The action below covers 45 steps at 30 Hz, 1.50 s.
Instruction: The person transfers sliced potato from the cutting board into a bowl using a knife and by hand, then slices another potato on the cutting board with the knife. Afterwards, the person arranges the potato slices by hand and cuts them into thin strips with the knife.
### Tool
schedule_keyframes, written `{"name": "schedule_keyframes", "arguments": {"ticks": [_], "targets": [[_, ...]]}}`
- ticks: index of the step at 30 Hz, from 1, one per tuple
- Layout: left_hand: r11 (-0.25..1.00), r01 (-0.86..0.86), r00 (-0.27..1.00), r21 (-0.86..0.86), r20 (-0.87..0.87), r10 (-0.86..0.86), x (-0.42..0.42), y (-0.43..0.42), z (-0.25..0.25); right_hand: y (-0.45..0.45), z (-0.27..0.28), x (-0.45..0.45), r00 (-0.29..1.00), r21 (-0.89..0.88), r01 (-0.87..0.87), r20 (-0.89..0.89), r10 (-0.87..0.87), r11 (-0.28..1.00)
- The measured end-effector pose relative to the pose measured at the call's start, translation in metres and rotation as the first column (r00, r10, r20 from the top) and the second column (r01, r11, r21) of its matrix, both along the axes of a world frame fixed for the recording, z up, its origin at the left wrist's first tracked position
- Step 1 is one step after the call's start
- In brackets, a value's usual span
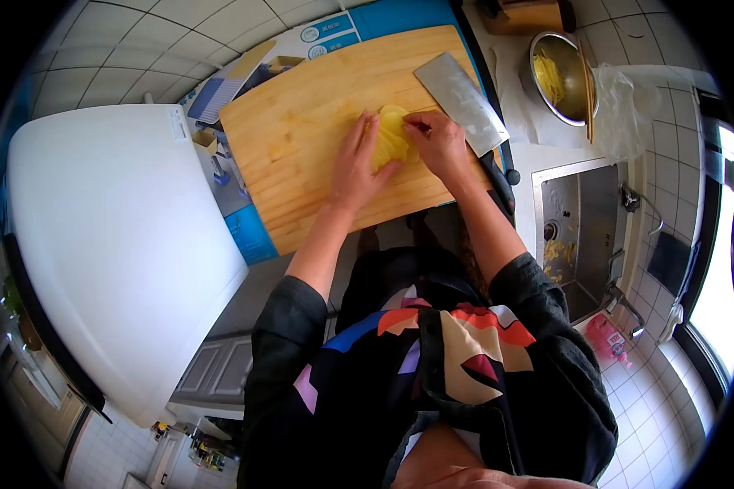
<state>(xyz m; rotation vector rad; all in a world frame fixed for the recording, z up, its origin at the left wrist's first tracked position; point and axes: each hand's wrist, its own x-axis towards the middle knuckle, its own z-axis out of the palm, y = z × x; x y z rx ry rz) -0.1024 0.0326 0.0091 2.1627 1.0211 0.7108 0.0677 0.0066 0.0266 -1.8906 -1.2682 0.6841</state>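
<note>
Thin yellow potato slices [392, 134] lie overlapped in a small stack on the wooden cutting board [294, 122]. My left hand [357, 163] rests against the stack's left side, its fingers stretched out and its thumb along the near edge. On the right side, my right hand [442, 145] has its fingertips pinched at the slices' edge; its palm side is hidden. A cleaver [465, 102] lies flat along the board's right side, just beyond my right hand, with its black handle over the board's edge toward me.
A metal bowl [538, 81] of yellow shreds, with chopsticks [585, 90] across it, stands at the back right beside a plastic bag [624, 110]. Peelings lie in the sink [583, 212] on the right. A large white appliance [114, 244] flanks the board's left.
</note>
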Motion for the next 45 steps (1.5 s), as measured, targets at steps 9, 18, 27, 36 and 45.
{"name": "schedule_keyframes", "arguments": {"ticks": [9, 18, 27, 36, 45], "targets": [[1.000, 0.014, 0.999, 0.004, -0.052, -0.014, 0.000, 0.000, 0.001, 0.017, 0.000, 0.003, 0.988, 0.027, -0.155, 0.031, 0.154, 0.988], [1.000, 0.011, 0.997, -0.023, -0.077, -0.012, 0.000, -0.001, 0.002, 0.038, 0.012, -0.003, 0.969, -0.162, -0.244, -0.092, 0.231, 0.956], [0.997, -0.032, 0.986, 0.064, -0.164, 0.042, -0.002, -0.004, 0.014, 0.010, -0.011, 0.011, 0.947, -0.016, 0.068, -0.314, -0.070, 0.998], [0.998, 0.024, 0.958, 0.057, -0.287, -0.007, 0.016, 0.005, 0.016, -0.021, -0.003, -0.035, 0.805, 0.060, 0.146, -0.587, -0.083, 0.988], [0.999, -0.053, 0.980, -0.005, -0.190, 0.051, 0.026, 0.007, 0.012, -0.038, -0.006, -0.006, 0.979, -0.106, 0.105, -0.162, -0.121, 0.989]]}}
